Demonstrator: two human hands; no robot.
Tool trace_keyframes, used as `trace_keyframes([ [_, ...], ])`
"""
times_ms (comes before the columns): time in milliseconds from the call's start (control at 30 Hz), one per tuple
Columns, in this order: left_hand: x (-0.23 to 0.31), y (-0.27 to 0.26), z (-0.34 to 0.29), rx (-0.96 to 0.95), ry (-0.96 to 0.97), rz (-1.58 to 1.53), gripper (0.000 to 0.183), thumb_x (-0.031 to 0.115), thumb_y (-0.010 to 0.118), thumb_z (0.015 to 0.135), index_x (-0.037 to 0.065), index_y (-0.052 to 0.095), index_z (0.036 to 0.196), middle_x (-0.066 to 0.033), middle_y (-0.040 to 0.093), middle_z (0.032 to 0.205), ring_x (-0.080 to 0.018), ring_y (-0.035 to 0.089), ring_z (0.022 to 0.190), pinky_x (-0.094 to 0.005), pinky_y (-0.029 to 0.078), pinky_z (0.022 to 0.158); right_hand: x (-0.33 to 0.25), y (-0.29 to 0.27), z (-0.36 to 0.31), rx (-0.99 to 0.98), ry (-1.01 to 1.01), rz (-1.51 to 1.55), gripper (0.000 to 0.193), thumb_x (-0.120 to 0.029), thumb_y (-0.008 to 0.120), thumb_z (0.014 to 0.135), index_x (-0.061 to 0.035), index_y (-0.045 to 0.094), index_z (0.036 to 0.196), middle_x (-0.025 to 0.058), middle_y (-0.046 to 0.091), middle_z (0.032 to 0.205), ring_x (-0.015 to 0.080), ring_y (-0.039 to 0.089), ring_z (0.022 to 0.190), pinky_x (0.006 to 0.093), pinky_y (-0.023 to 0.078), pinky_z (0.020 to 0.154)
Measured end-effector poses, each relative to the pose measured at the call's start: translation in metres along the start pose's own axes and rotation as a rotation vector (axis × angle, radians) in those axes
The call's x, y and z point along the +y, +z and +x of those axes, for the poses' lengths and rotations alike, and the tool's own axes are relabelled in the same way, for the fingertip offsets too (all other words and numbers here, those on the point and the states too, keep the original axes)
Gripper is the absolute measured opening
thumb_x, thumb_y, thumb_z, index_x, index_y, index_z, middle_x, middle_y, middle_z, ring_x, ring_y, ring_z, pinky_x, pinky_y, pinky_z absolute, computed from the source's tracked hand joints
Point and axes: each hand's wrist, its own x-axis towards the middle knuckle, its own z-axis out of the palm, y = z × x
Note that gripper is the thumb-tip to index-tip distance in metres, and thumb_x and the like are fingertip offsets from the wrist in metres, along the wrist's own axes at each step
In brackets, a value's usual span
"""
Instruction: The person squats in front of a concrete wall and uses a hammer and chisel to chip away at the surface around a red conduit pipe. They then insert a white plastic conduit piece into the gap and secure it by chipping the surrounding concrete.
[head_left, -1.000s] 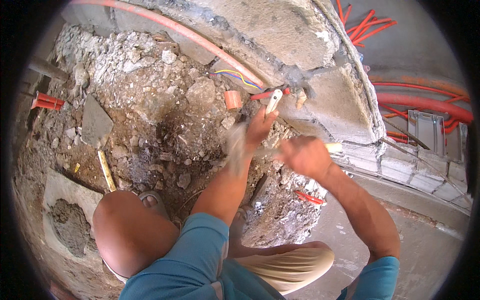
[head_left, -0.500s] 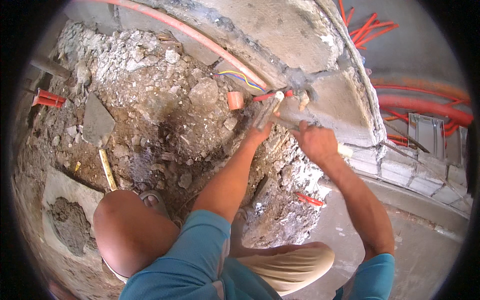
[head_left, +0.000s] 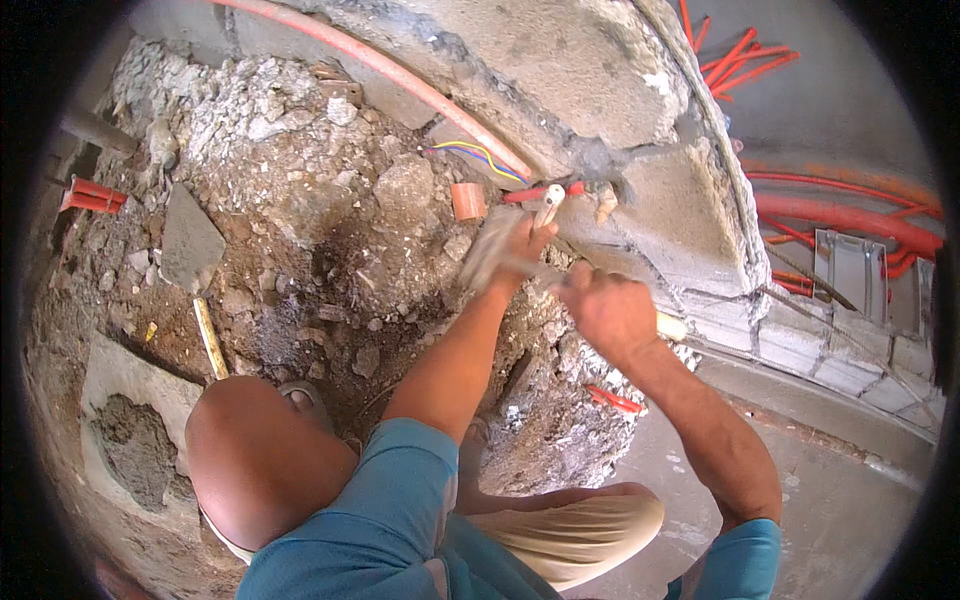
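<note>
My left hand [head_left: 525, 240] is wrapped round a tool with a pale, round-ended handle [head_left: 550, 204]; its lower part is hidden by the fingers. My right hand [head_left: 612, 308] grips what looks like a hammer [head_left: 672, 326], with a pale yellow grip sticking out behind the fist. Its grey head is smeared by motion just left of my left hand. Beside the handle's round end, a short red conduit [head_left: 575, 188] lies against the broken block wall [head_left: 690, 215]. Blue and yellow wires [head_left: 478, 155] and an orange pipe piece [head_left: 468, 201] are close by on the left.
Rubble and soil [head_left: 300, 215] cover the ground at left, with a trowel [head_left: 193, 240] lying there. A board [head_left: 105, 370] bears wet mortar [head_left: 135, 450]. A long pink conduit [head_left: 370, 60] runs along the wall. More red pipes [head_left: 850, 215] lie beyond it.
My right hand and the hammer have moved left and slightly down. The hammer head has swung away from the pale handle's round end. My left hand has shifted slightly.
</note>
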Motion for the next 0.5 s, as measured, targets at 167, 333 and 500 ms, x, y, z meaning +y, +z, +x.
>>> trace_keyframes([
  [167, 0.031, -0.006, -0.011, 0.056, 0.087, 0.039, 0.044, 0.041, 0.068, 0.107, -0.001, 0.065, 0.121, -0.0235, 0.07, 0.104, -0.035, 0.066, 0.1, -0.0487, 0.05, 0.092, -0.02, -0.018, -0.004, 0.2, -0.268, 0.101, 0.036, -0.045, 0.062, 0.108, -0.0114, 0.06, 0.095, 0.0063, 0.067, 0.07, 0.0257, 0.072, 0.061, 0.0423, 0.055, 0.048],
  [333, 0.03, 0.008, -0.012, 0.138, 0.288, 0.146, 0.042, 0.04, 0.071, 0.105, -0.002, 0.066, 0.113, -0.0196, 0.07, 0.097, -0.0284, 0.064, 0.09, -0.0475, 0.051, 0.087, 0.044, 0.013, 0.023, -0.001, 0.234, -0.141, 0.039, -0.048, 0.058, 0.108, -0.0103, 0.065, 0.101, 0.0093, 0.071, 0.069, 0.0277, 0.073, 0.058, 0.0429, 0.055, 0.048],
  [500, 0.021, -0.004, -0.007, -0.006, -0.006, -0.08, 0.045, 0.043, 0.07, 0.105, -0.001, 0.067, 0.117, -0.0229, 0.07, 0.101, -0.0332, 0.066, 0.095, -0.0491, 0.051, 0.089, -0.022, -0.031, 0.006, 0.266, -0.236, 0.168, 0.039, -0.047, 0.064, 0.106, -0.0102, 0.06, 0.096, 0.0069, 0.064, 0.067, 0.0288, 0.067, 0.055, 0.0441, 0.056, 0.05],
])
